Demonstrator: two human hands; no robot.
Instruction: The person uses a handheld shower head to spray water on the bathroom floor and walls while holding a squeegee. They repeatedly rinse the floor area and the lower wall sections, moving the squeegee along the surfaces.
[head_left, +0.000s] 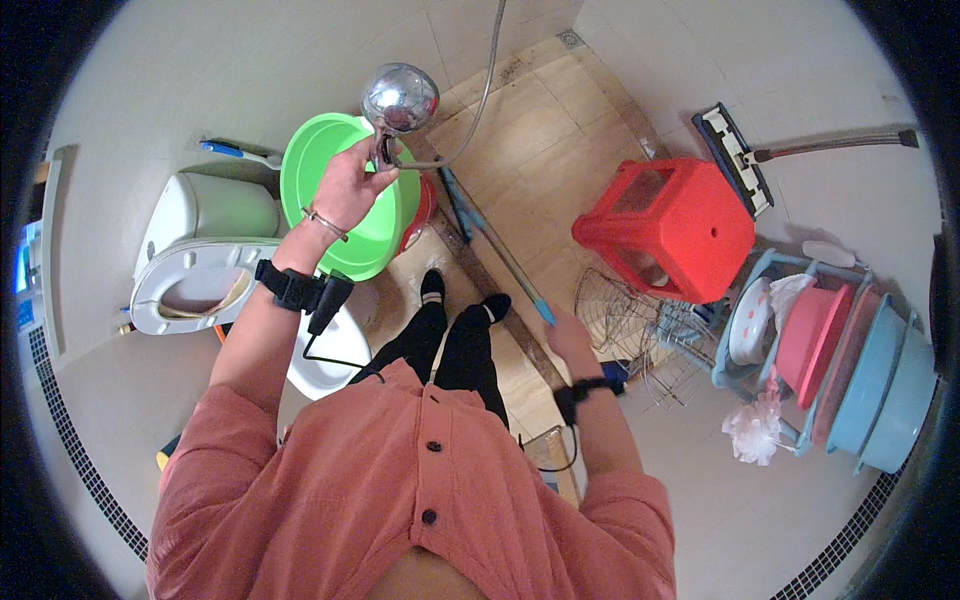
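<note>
My left hand (346, 186) is closed around the handle of a chrome shower head (400, 96), raised beside a green plastic basin (304, 161). A flexible metal hose (486, 101) runs from the handle up past the top of the view. Lower on the right, my right hand (571, 343) grips the pole (504, 261) of a long-handled floor tool by its light-blue grip. That pole slants away to a dark-blue head (454, 199) on the tiled floor; its exact kind is hard to tell. Part of a red object (425, 208) shows beneath the basin.
A toilet with raised seat (146, 309) stands left, near a blue-and-white brush (225, 150). To the right are a red plastic stool (709, 232), wire racks (611, 307), a wall-side squeegee mop (731, 157) and a rack holding pink (814, 337) and blue basins (892, 390). A floor drain (570, 39) lies in the far corner.
</note>
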